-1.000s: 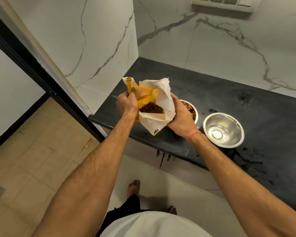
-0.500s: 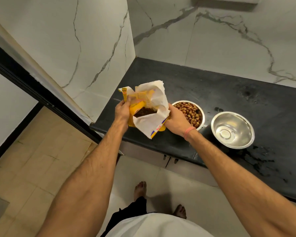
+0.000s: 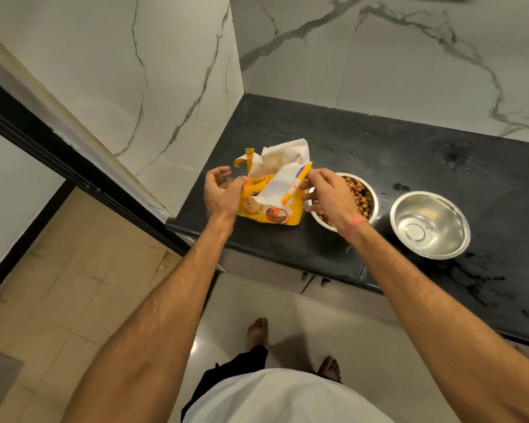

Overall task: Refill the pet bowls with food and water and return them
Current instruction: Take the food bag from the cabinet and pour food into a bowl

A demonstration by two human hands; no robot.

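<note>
A yellow and white pet food bag (image 3: 271, 206) stands on the black counter (image 3: 379, 148) near its left end, its top torn open and folded. My left hand (image 3: 222, 195) is at the bag's left side with loosely curled fingers, the thumb touching the bag's edge. My right hand (image 3: 327, 193) pinches the tip of the bag's top flap between thumb and forefinger, the other fingers spread. Partly behind that hand sits a steel bowl (image 3: 364, 195) filled with brown kibble. To its right stands a second steel bowl (image 3: 429, 224) that holds clear water.
Marble walls close the counter at the left and back. Water drops wet the counter (image 3: 477, 279) in front of the water bowl. A dark door frame (image 3: 74, 169) runs along the left. My bare feet (image 3: 257, 332) stand on the tiled floor below the counter edge.
The bag has come down from my hands onto the counter. My left hand has let go of its rim, and my right hand has shifted from the bag's side up to the top flap.
</note>
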